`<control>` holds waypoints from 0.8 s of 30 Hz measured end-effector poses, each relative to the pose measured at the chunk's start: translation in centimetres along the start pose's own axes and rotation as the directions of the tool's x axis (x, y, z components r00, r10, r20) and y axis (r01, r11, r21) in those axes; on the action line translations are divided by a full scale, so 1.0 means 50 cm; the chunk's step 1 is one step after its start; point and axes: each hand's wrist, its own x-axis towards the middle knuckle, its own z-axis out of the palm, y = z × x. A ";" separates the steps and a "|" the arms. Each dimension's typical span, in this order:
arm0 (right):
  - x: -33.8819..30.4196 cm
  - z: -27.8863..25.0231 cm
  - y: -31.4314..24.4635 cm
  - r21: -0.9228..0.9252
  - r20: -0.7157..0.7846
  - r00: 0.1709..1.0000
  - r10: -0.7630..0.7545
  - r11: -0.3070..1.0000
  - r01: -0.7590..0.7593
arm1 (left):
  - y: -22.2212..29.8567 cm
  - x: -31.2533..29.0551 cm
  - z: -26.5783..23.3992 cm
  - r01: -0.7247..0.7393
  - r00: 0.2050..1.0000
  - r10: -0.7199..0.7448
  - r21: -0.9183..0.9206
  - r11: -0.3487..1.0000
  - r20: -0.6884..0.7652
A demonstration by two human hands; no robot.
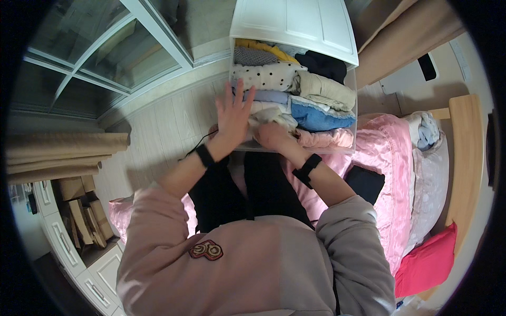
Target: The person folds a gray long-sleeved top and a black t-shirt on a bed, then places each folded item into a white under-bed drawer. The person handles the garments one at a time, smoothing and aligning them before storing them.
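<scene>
My left hand [233,113] is open with fingers spread, over the left edge of a clear-sided drawer [295,149] full of folded clothes. My right hand [274,137] is closed at the drawer's near side, on an off-white garment [280,118]; its fingertips are partly hidden. Beside that lie a blue denim garment [316,115] and a pink one [327,138]. Farther back are a lavender piece [270,96], a beige one [328,91], a white one with black dots [271,77], a black one [321,65] and a yellow one [274,50].
The white drawer unit [295,23] stands behind the open drawer. A bed with a pink satin cover [387,158] is to the right, with a dark folded cloth [365,184] and a red cushion [427,263]. At left are a glass door [121,58] and white cabinets [108,271].
</scene>
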 end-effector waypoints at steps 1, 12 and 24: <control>0.014 0.015 0.010 0.026 0.061 0.993 -0.099 0.995 0.098 | -0.002 -0.022 -0.012 0.122 0.989 -0.110 -0.127 0.984 0.095; 0.068 0.127 0.075 0.063 -0.024 0.986 -0.163 0.984 0.165 | -0.074 -0.125 0.084 0.316 0.913 -0.087 -0.554 0.770 0.400; 0.209 -0.089 0.158 0.072 -0.294 0.954 -0.067 0.993 0.092 | -0.065 -0.137 0.082 0.350 0.880 -0.101 -0.489 0.799 0.465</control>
